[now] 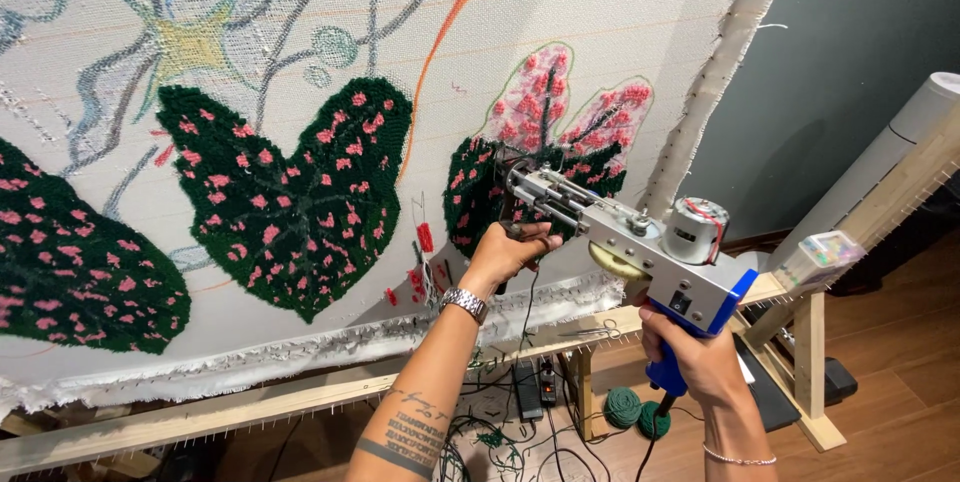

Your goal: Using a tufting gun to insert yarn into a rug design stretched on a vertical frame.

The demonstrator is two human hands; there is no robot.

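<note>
The person stood close to the stretched backing cloth (600, 2), working a tufting gun (620, 232) against it. The left hand (505, 252) had its fingers curled tight around the gun's front grip, and the right hand (700, 352) was wrapped, fingers pressed together, around the blue rear handle (668, 374). The gun's nose met the cloth at the half-filled green and pink leaf (545, 157), right of the 2 finished leaves, of which the nearer (290, 192) sat at the cloth's middle. I judged the step to be filling that leaf's outline with pile. The next stroke would call for steady pressure into the cloth and a straight line inside the drawn edge. Below the cloth's wooden frame (300, 397), 2 green yarn balls (622, 407) lay among cables.
</note>
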